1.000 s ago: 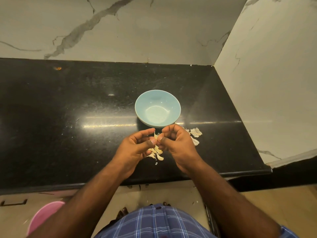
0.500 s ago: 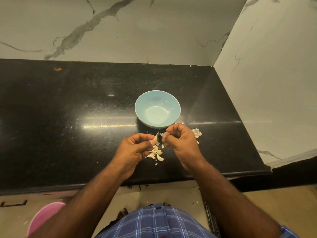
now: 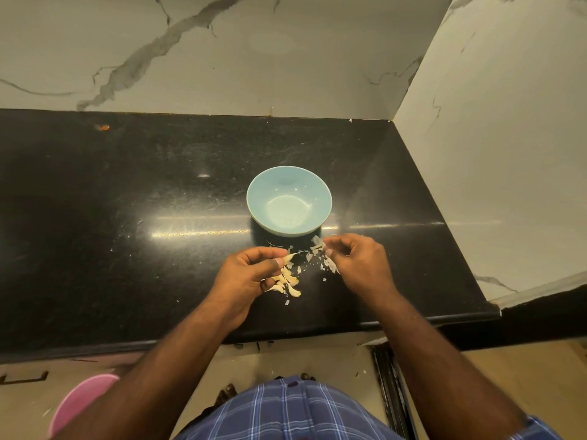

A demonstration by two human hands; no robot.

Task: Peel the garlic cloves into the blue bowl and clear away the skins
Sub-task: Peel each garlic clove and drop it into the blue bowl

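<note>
A blue bowl (image 3: 289,201) stands on the black counter, and nothing shows inside it. Just in front of it, my left hand (image 3: 246,277) pinches a garlic clove (image 3: 289,257) between thumb and fingers. Several loose cloves (image 3: 287,282) lie on the counter under that hand. My right hand (image 3: 357,263) is to the right, fingertips pinched on a strip of papery skin (image 3: 317,247). More skin flakes (image 3: 328,265) are scattered between and below the hands.
The black counter (image 3: 127,233) ends at a marble back wall and a marble side wall on the right. Its front edge runs just below my wrists. A pink bin (image 3: 79,404) stands on the floor at lower left.
My hands have moved apart: the right one pulled away to the right with a piece of skin, and small flakes have dropped on the counter. The left hand kept the clove.
</note>
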